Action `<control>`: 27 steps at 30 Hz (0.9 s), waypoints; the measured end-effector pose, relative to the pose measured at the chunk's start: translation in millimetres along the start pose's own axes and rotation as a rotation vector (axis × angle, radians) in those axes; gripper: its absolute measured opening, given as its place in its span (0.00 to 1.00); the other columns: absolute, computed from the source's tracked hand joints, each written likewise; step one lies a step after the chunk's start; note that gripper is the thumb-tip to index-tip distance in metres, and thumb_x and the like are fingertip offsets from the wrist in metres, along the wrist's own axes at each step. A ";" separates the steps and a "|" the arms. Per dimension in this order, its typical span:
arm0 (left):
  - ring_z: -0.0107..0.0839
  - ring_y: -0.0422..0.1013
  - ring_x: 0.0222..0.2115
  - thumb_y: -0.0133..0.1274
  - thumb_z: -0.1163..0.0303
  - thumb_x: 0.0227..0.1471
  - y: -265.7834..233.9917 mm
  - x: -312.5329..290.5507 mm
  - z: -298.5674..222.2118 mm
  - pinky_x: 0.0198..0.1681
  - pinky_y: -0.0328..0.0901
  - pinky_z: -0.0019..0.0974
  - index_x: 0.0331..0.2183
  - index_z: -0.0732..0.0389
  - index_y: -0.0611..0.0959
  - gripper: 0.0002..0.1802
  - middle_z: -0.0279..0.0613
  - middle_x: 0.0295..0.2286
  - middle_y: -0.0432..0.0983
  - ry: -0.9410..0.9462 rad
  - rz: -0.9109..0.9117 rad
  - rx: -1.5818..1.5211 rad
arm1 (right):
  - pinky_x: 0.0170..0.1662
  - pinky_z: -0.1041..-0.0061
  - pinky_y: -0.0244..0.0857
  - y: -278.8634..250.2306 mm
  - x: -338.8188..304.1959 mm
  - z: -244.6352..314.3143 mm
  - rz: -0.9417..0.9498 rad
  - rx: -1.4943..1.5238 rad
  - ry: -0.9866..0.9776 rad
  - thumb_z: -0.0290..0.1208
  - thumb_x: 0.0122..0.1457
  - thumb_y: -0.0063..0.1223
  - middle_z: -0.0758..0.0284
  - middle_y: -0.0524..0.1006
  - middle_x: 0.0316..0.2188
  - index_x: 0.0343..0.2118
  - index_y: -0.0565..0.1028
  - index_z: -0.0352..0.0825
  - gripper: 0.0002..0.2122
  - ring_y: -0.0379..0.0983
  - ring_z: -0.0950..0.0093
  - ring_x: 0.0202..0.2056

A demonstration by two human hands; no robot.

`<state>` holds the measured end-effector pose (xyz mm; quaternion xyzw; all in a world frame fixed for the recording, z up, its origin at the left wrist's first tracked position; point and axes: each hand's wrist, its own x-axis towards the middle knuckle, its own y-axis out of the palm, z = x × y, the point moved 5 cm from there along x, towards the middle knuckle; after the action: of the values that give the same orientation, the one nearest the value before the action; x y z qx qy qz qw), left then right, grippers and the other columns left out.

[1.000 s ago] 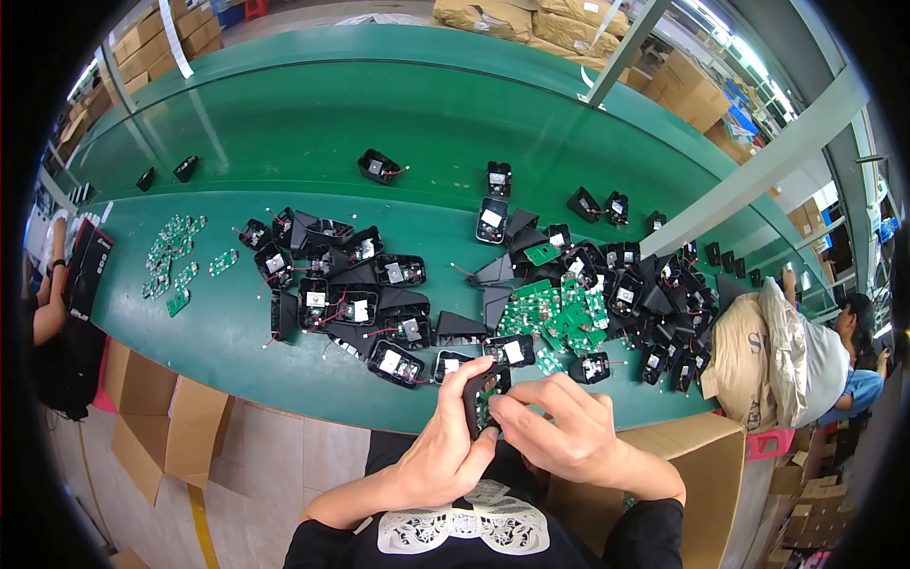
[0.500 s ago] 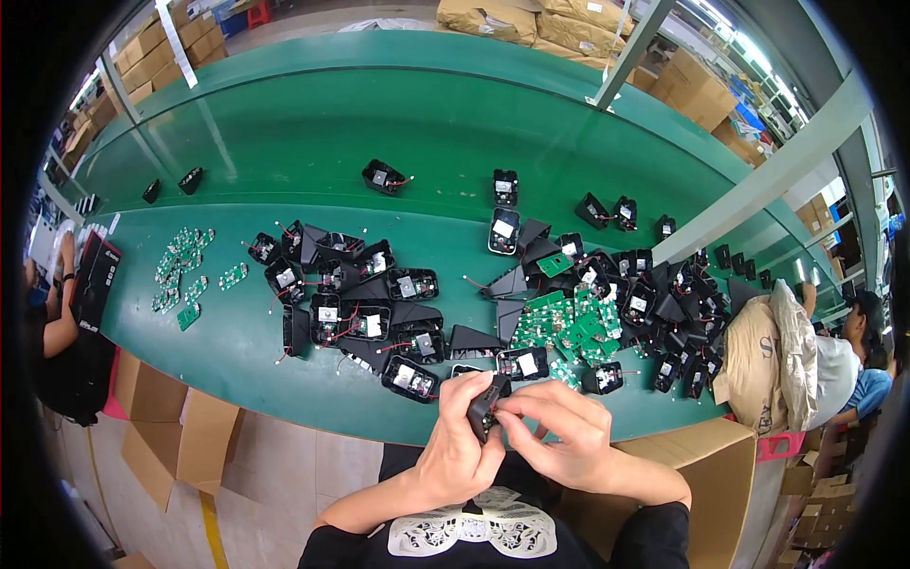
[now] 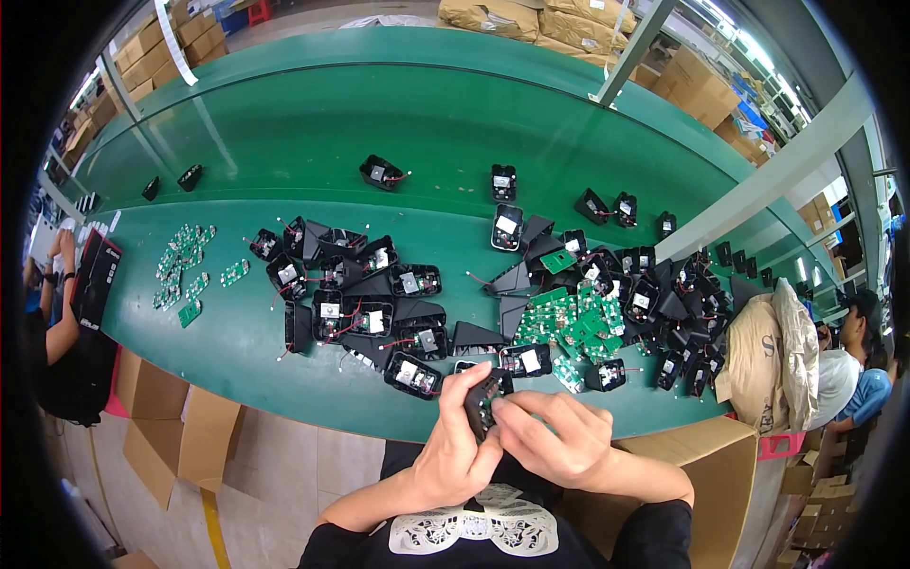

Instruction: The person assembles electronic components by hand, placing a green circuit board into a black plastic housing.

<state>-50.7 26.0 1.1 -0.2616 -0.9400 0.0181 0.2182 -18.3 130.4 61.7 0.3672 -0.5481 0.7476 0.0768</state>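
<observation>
A small black plastic shell [image 3: 485, 403] sat in both hands, just over the near edge of the worktop [image 3: 284, 142]. The left hand [image 3: 457, 455] wrapped around it, and the right hand [image 3: 555, 441] pinched its side. The worktop was smooth, green and long. Black shells [image 3: 370, 303] and green circuit boards [image 3: 569, 322] lay piled on it. Brown cardboard boxes [image 3: 152, 417] stood on the floor.

Person's own body enters from 6 o'clock. Black short-sleeved top, sleeves ending at the upper arms, forearms bare. White ornamental print on the chest of the top, lace-like pattern, centred at 6 o'clock. Left hand [image 3: 460, 455] and right hand [image 3: 555, 441] bare, no gloves, no rings or watch visible. Fingers [image 3: 531, 403] uncovered. Left sleeve toward 7 o'clock, right sleeve toward 5 o'clock, both plain black.
</observation>
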 end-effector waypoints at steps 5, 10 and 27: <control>0.39 0.61 0.42 0.41 0.84 0.42 -1.7 -0.4 -2.2 0.49 0.54 0.39 0.52 0.70 0.44 0.36 0.55 0.42 0.57 -0.069 0.027 0.080 | 0.17 0.86 0.57 0.4 3.9 -1.4 0.030 0.020 -0.029 0.28 0.38 0.56 0.76 0.72 0.25 0.30 0.75 0.37 0.12 0.65 0.84 0.18; 0.32 0.65 0.27 0.40 0.83 0.44 -3.7 -0.5 6.6 0.30 0.64 0.32 0.53 0.63 0.44 0.36 0.54 0.43 0.54 -0.388 0.123 -0.397 | 0.16 0.85 0.61 7.4 6.6 -18.1 -0.010 0.507 0.305 0.20 0.37 0.62 0.69 0.74 0.22 0.27 0.76 0.33 0.11 0.70 0.81 0.19; 0.45 0.59 0.42 0.44 0.86 0.38 -7.9 2.5 1.5 0.47 0.55 0.42 0.51 0.69 0.49 0.36 0.58 0.42 0.55 0.034 -0.065 -0.022 | 0.17 0.86 0.58 5.4 4.7 -1.6 -0.014 0.153 -0.027 0.21 0.35 0.60 0.70 0.75 0.25 0.33 0.76 0.35 0.16 0.68 0.80 0.18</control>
<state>-57.1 20.5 1.9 -0.2336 -0.9443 -0.0039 0.2318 -25.2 128.4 60.3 0.3860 -0.4876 0.7818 0.0465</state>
